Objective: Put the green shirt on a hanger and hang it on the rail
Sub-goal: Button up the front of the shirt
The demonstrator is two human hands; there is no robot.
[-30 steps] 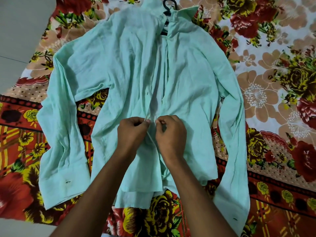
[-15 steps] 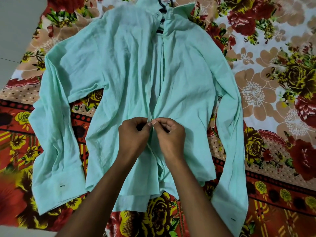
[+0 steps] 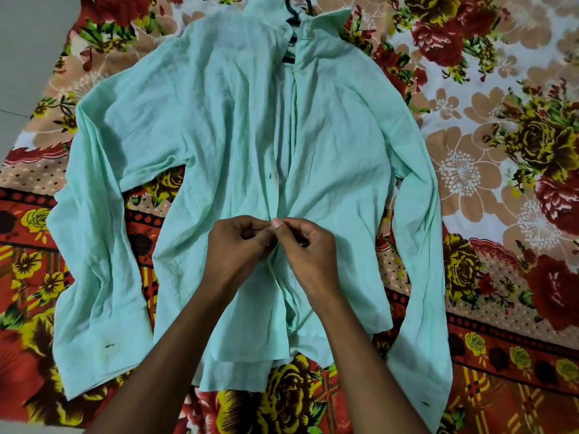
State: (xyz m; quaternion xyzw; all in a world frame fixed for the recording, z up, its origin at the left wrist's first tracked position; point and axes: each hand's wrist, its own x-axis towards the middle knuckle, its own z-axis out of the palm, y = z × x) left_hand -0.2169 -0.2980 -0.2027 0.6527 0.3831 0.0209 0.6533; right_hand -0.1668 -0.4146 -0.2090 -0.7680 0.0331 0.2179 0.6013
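Two hands are pinching the front edges of a green shirt lying on a floral bedsheet.

The bedsheet (image 3: 501,126) is covering most of the view, with bare pale floor (image 3: 28,51) showing far left. The green shirt (image 3: 203,145) is lying flat, long axis running near to far, collar far, hem near, sleeves trailing down both sides. A black hanger (image 3: 293,9) hook is poking out at the collar. The left hand (image 3: 238,245) and right hand (image 3: 308,249) are curled closed, fingertips meeting on the placket mid-shirt. Open sheet is lying to the right.
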